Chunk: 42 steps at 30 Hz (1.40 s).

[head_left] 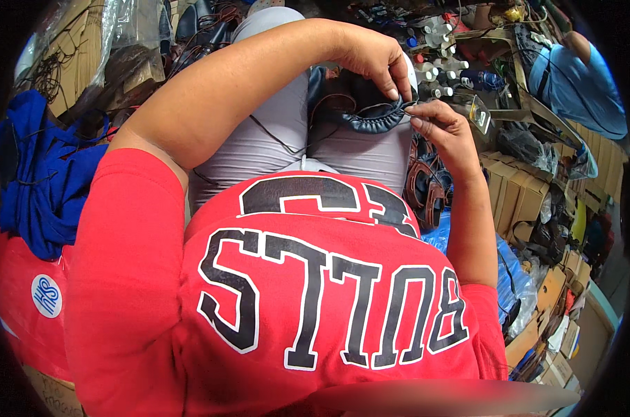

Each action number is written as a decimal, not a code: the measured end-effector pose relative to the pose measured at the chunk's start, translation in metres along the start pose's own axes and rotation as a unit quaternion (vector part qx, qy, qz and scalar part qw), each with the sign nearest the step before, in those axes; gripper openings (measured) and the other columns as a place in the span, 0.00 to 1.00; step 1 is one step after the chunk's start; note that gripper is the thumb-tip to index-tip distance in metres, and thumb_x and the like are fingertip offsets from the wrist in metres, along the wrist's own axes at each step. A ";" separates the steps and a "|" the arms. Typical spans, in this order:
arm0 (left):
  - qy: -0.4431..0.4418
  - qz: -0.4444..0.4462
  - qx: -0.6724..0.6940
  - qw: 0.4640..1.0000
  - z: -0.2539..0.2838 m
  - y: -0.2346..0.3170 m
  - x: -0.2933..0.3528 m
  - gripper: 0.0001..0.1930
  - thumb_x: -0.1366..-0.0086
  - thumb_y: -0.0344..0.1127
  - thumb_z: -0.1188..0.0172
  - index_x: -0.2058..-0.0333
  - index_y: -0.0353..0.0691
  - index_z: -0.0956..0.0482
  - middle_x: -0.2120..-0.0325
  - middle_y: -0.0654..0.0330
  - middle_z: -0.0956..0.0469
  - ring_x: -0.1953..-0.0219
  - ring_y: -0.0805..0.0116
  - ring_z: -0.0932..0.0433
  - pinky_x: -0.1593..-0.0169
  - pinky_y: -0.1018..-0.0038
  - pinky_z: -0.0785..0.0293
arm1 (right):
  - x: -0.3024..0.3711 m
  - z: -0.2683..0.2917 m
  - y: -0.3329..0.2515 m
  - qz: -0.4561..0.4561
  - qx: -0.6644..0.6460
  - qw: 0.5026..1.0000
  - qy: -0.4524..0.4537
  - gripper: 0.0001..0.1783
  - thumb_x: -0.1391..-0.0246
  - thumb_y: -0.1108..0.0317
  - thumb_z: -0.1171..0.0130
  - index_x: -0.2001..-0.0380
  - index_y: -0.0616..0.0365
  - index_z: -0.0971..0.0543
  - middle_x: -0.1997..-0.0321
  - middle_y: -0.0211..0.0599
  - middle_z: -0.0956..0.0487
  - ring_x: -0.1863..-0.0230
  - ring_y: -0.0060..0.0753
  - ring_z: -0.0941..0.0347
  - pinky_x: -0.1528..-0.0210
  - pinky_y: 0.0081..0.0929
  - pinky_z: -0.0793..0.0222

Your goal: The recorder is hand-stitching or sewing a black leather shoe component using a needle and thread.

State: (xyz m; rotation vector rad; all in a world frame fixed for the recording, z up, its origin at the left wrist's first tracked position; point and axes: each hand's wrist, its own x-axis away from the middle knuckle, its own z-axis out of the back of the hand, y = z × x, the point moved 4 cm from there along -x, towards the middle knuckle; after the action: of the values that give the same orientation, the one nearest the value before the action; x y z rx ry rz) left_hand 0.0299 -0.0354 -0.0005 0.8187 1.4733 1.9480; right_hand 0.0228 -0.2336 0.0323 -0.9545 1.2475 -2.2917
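Observation:
A black leather shoe upper [374, 122] with a puckered, gathered edge lies across my thighs, its brown inner side partly showing. My left hand [384, 66] reaches over it from above, thumb and fingers closed on the edge at its right end. Close beside, my right hand [443, 128] is closed in a pinch at the same end of the edge. Whatever thin thing is between those right fingertips is too small to make out. A dark cord [273, 135] trails over my left thigh.
Several small bottles [440, 69] stand beyond my right hand. Brown and black shoe pieces [426, 184] lie beside my right thigh, near cardboard boxes [516, 191]. Blue cloth [40, 174] is heaped at the left. A person in blue clothing [575, 87] is at the far right.

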 end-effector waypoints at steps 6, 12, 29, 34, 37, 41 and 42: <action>0.006 -0.003 -0.007 1.000 -0.001 -0.001 -0.001 0.18 0.43 0.37 0.35 0.51 0.51 0.17 0.58 0.59 0.17 0.75 0.72 0.23 0.85 0.73 0.30 | -0.002 0.004 0.006 0.011 -0.006 1.000 -0.019 0.11 0.47 0.76 0.37 0.60 0.57 0.15 0.65 0.25 0.26 0.58 0.18 0.32 0.55 0.18 0.36; 0.010 0.009 0.000 1.000 -0.002 -0.001 0.000 0.18 0.43 0.36 0.35 0.51 0.50 0.17 0.58 0.60 0.17 0.80 0.74 0.26 0.86 0.75 0.32 | -0.006 0.006 0.010 0.016 -0.029 0.999 -0.041 0.11 0.47 0.76 0.37 0.59 0.57 0.15 0.66 0.25 0.26 0.58 0.19 0.32 0.54 0.18 0.37; 0.228 -0.033 -0.054 0.972 0.001 -0.001 0.019 0.14 0.47 0.36 0.30 0.61 0.44 0.16 0.66 0.63 0.22 0.74 0.73 0.24 0.72 0.75 0.27 | -0.007 -0.010 -0.030 0.028 -0.093 0.992 0.080 0.13 0.47 0.69 0.32 0.61 0.59 0.23 0.72 0.22 0.27 0.70 0.12 0.35 0.67 0.14 0.40; 0.308 -0.035 -0.094 0.946 -0.040 -0.006 0.061 0.14 0.48 0.39 0.28 0.67 0.37 0.19 0.65 0.58 0.27 0.61 0.69 0.23 0.61 0.73 0.27 | -0.025 -0.011 -0.040 -0.055 0.242 0.968 0.029 0.21 0.42 0.51 0.38 0.64 0.63 0.20 0.78 0.24 0.27 0.76 0.15 0.37 0.76 0.21 0.43; 0.309 -0.094 -0.138 0.936 -0.062 0.003 0.063 0.10 0.41 0.37 0.33 0.66 0.36 0.18 0.64 0.59 0.24 0.61 0.68 0.22 0.58 0.73 0.26 | -0.027 -0.012 -0.035 -0.074 0.157 0.982 -0.075 0.21 0.42 0.51 0.39 0.67 0.62 0.20 0.78 0.23 0.28 0.76 0.15 0.39 0.76 0.22 0.42; 0.277 0.005 0.120 0.953 -0.058 0.013 0.060 0.09 0.34 0.36 0.40 0.62 0.36 0.21 0.70 0.61 0.21 0.68 0.72 0.22 0.61 0.76 0.26 | -0.021 0.001 -0.016 -0.058 0.068 0.993 -0.077 0.19 0.41 0.52 0.40 0.71 0.60 0.20 0.77 0.18 0.29 0.74 0.12 0.40 0.72 0.18 0.44; 0.269 -0.020 0.188 0.945 -0.052 0.024 0.064 0.08 0.33 0.35 0.42 0.61 0.36 0.22 0.72 0.62 0.22 0.69 0.73 0.22 0.62 0.77 0.26 | -0.020 0.006 -0.008 -0.071 0.053 0.994 -0.063 0.16 0.41 0.51 0.40 0.74 0.51 0.24 0.79 0.12 0.38 0.76 0.10 0.48 0.73 0.17 0.55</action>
State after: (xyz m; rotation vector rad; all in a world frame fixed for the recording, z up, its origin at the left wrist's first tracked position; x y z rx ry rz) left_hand -0.0531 -0.0262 0.0201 0.4052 2.2109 1.9801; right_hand 0.0411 -0.2214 0.0334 -1.1627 1.0262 -2.3376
